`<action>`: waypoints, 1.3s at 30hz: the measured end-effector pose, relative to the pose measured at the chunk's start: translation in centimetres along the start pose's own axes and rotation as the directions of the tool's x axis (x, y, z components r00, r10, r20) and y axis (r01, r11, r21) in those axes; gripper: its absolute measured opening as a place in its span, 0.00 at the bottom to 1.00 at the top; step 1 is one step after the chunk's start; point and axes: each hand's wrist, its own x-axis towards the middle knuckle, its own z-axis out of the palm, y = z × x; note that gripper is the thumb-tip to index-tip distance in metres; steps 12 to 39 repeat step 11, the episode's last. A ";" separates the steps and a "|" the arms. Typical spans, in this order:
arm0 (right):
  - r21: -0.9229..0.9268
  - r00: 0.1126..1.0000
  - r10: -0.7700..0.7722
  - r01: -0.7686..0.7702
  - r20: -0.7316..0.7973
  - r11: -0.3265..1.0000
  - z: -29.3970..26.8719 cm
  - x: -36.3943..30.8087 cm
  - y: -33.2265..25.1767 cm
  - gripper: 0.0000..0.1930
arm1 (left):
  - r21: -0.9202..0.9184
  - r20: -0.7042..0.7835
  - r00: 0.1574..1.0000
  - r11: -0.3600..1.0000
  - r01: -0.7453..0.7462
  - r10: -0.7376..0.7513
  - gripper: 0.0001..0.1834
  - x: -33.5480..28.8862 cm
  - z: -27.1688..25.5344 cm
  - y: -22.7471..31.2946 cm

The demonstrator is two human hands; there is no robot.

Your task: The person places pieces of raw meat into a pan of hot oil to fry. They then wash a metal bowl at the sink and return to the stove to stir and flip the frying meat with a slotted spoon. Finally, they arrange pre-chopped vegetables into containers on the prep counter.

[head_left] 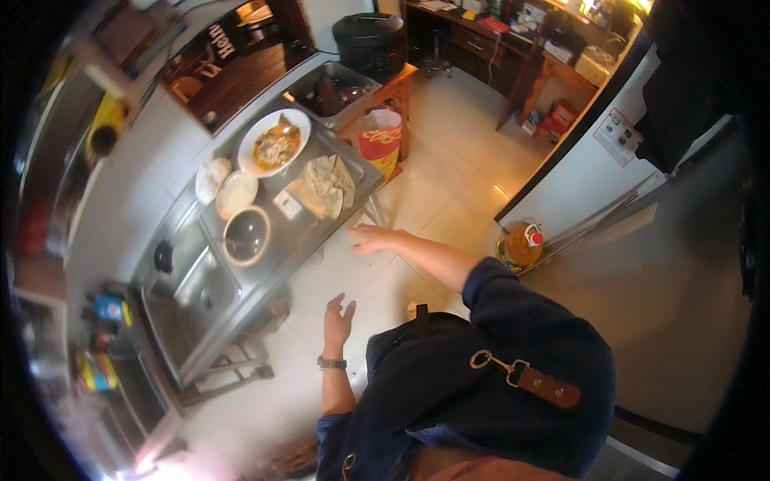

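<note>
My left hand [338, 322] is held over the floor with its thumb and fingers apart and nothing in it. A dark watch [332, 363] is on that wrist. My right hand [374, 239] reaches toward the edge of the steel sink counter [298, 247], fingers stretched out and holding nothing. Nearest to it on the counter lies a crumpled beige cloth [330, 185], beside a small white box [287, 204]. Further left stand a round bowl [246, 235], dark inside with a pale rim, and a small white dish [237, 195]. An oval white plate [275, 143] holds food in orange sauce.
A steel sink basin [202, 293] is at the counter's left end, another sink [330, 84] at the far end. Beyond stands a red and yellow bag [380, 136]. A large oil bottle [520, 246] stands on the floor to my right, by the wall panel [589, 156].
</note>
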 end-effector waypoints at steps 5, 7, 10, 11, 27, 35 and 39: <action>-0.014 0.990 -0.047 0.045 -0.135 0.999 -4.5 10.0 0.4 0.28 | 0.124 -0.118 0.971 0.973 -0.193 0.208 0.24 12.7 -0.6 1.2; 0.069 0.977 -0.057 0.073 -0.204 0.995 -4.7 12.2 2.4 0.27 | 0.196 -0.143 0.930 0.931 -0.309 0.339 0.26 18.7 -0.5 0.9; 0.185 0.982 -0.055 0.088 -0.180 0.979 -5.1 16.5 7.3 0.29 | 0.337 -0.188 0.901 0.888 -0.314 0.390 0.32 26.9 1.5 0.9; 0.261 0.984 -0.078 0.118 -0.157 0.958 -4.6 17.7 9.3 0.31 | 0.373 -0.135 0.940 0.895 -0.245 0.313 0.35 29.3 2.3 0.7; 0.261 0.984 -0.078 0.118 -0.157 0.958 -4.6 17.7 9.3 0.31 | 0.373 -0.135 0.940 0.895 -0.245 0.313 0.35 29.3 2.3 0.7; 0.261 0.984 -0.078 0.118 -0.157 0.958 -4.6 17.7 9.3 0.31 | 0.373 -0.135 0.940 0.895 -0.245 0.313 0.35 29.3 2.3 0.7; 0.261 0.984 -0.078 0.118 -0.157 0.958 -4.6 17.7 9.3 0.31 | 0.373 -0.135 0.940 0.895 -0.245 0.313 0.35 29.3 2.3 0.7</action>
